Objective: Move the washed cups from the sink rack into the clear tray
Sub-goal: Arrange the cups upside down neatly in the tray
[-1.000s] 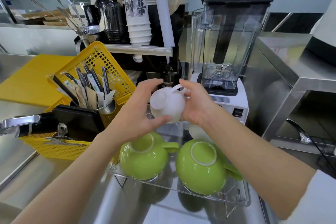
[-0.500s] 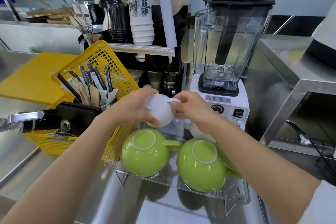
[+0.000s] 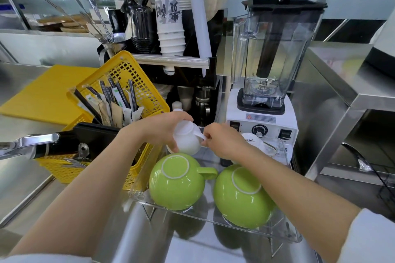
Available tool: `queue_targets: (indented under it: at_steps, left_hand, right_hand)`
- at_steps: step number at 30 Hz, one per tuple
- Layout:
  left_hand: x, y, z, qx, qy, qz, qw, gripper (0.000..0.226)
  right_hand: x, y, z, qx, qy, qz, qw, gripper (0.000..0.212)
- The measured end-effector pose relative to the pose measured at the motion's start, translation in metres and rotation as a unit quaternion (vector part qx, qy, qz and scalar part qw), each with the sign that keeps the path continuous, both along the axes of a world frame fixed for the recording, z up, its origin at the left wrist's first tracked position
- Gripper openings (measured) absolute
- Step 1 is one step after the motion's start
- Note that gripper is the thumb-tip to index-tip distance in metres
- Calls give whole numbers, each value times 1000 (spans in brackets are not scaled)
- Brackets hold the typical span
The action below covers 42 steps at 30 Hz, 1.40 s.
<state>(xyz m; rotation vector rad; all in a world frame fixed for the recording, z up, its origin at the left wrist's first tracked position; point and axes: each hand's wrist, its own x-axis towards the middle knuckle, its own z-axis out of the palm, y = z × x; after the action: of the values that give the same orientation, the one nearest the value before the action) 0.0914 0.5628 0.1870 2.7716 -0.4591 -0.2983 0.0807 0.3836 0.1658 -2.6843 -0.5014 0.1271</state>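
Observation:
A small white cup hangs upside down just above the back left of the clear tray. My left hand wraps its body and my right hand pinches its handle. Two large green cups lie bottom-up in the tray, one on the left and one on the right. Another white cup sits at the tray's back right, partly hidden behind my right wrist.
A yellow basket holding cutlery and a black box stands left of the tray. A white blender stands directly behind it. Paper cup stacks sit on a rack behind. A steel counter rises on the right.
Both hands have lowered the white cup toward the back left of the tray, and it has tipped further bottom-up. The green cups have not moved.

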Motion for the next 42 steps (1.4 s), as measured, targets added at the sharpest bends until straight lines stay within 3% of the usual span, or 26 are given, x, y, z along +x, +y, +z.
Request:
queue_targets:
  at_steps: [5,12,16,18,22,26,29,42]
  left_hand:
    - [2,4,-7,4,18,-4,1000,89]
    - [1,9,-9,1,32,-2,999,93]
    - [-32,10,6,-141,-48,69,986,62]
    - [-58,12,11,-186,-39,89,978,55]
    - [-103,5,7,-86,2,93,992,93]
    - [-119,-6,-21,22,-32,78,996,121]
    - [-121,-5,-35,50,-62,111,991,118]
    - [-122,3,-27,-78,-5,117,990,101]
  right_hand:
    - [2,1,-5,-8,3,9,1000,8]
    - [0,-2,-7,-16,-1,0,1000,21]
    - [-11,-15,3,49,-38,16,998,19]
    - [-21,-25,11,81,10,51,995,17]
    - [-43,-32,21,41,113,131,984,28]
    - [-51,-27,13,-52,116,169,977,40]
    - [-54,-24,7,-64,92,158,981,37]
    - [-65,-29,6,-5,96,149,984,29]
